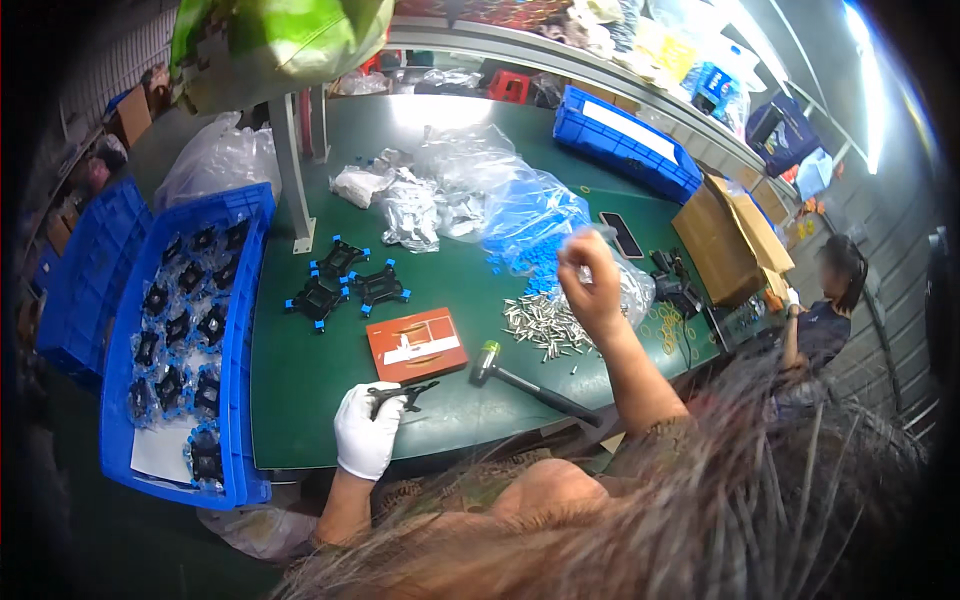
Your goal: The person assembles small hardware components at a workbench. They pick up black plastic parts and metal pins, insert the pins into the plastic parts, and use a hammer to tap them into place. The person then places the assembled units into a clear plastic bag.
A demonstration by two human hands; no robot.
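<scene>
In a white glove, my left hand (365,434) grips a black bracket-like part (408,394) with arms, just in front of a reddish-brown box (416,345). My right hand (590,275) is bare and raised over the bench, its fingers curled together; whatever they may hold is too small to make out. Below and beside it lie a pile of small blue caps (541,262) by a clear bag and a heap of silver metal pins (545,325). A hammer (535,385) with a green-faced head rests near the front edge. Three black frames with blue corners (320,297) sit at the left.
A blue crate (235,400) of bagged black-and-blue parts stands at the bench's left side. Plastic bags (455,170) cover the back middle. A phone (621,234), a cardboard box (730,240), tan rings (664,330) and a blue bin (625,145) lie rightward. Another person (828,315) sits far right.
</scene>
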